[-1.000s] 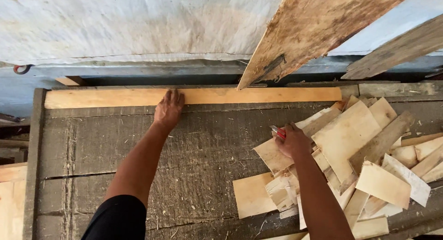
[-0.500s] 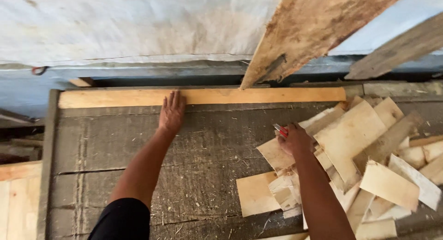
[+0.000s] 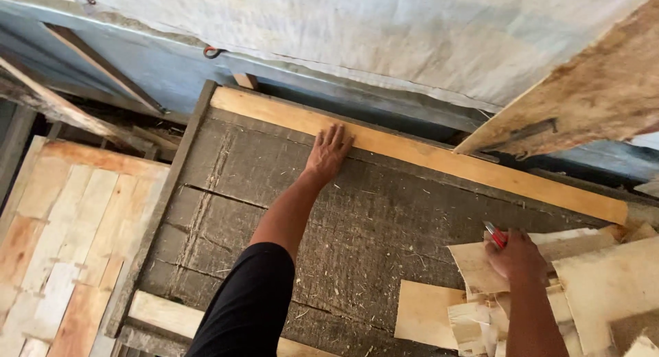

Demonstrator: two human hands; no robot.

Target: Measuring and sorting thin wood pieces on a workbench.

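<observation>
your left hand [image 3: 328, 153] lies flat and open, palm down, fingers spread and pointing toward one o'clock. the fingertips touch the near edge of the long pale wooden strip [image 3: 419, 153], which runs along the far side of the dark worktable [image 3: 226, 192] from about eleven o'clock down toward three o'clock. the hand grasps nothing; it only presses on the rough table surface beside the strip. your left arm reaches straight out from six o'clock, the elbow nearly locked, a black sleeve [image 3: 244, 309] covering the upper arm.

your right hand [image 3: 516, 257] sits at about four o'clock, knuckles up and curled tight around a small red-handled tool [image 3: 495, 235], whose red end sticks out past the thumb side toward eleven o'clock. you cannot tell what kind of tool it is. the fist rests on a heap of thin pale veneer pieces [image 3: 583, 281] that spreads from four to five o'clock over the table's right end. the right forearm comes up from the bottom edge, wrist slightly bent.

at eight o'clock, beside the table, lies a panel of joined veneer sheets [image 3: 62, 240] in pale and reddish tones. a large rough board [image 3: 590, 89] leans in at two o'clock, above the strip's far end. behind the table hangs a pale woven sheet [image 3: 384, 27].
</observation>
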